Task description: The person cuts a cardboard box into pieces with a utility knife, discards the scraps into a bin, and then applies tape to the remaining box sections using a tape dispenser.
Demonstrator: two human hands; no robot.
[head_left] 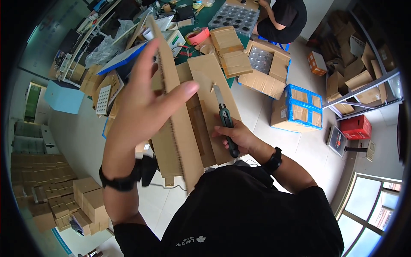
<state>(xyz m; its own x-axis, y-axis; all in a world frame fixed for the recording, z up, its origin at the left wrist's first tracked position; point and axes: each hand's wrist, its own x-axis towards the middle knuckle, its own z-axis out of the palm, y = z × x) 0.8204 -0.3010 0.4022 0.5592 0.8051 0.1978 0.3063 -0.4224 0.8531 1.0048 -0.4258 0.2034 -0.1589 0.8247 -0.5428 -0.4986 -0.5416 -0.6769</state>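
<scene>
A cardboard box (217,100) with raised flaps lies in front of my body, brown tape running along it. My right hand (238,136) is closed round the handle of a dark green utility knife (225,120), its blade out and pointing away from me over the cardboard. One long cardboard flap (184,141) stands up edge-on at the left of the box. My left hand (143,100) is beside and over that flap, thumb spread to the right and fingers stretched upward. Whether its fingertips touch the flap is hard to tell.
Beyond the box, a green table (201,21) holds tape rolls, tools and a clear plastic tray (233,19). A person (289,19) sits at its far right. An opened carton (278,64) and a blue-taped carton (295,109) stand at right; stacked cartons (90,199) lie lower left.
</scene>
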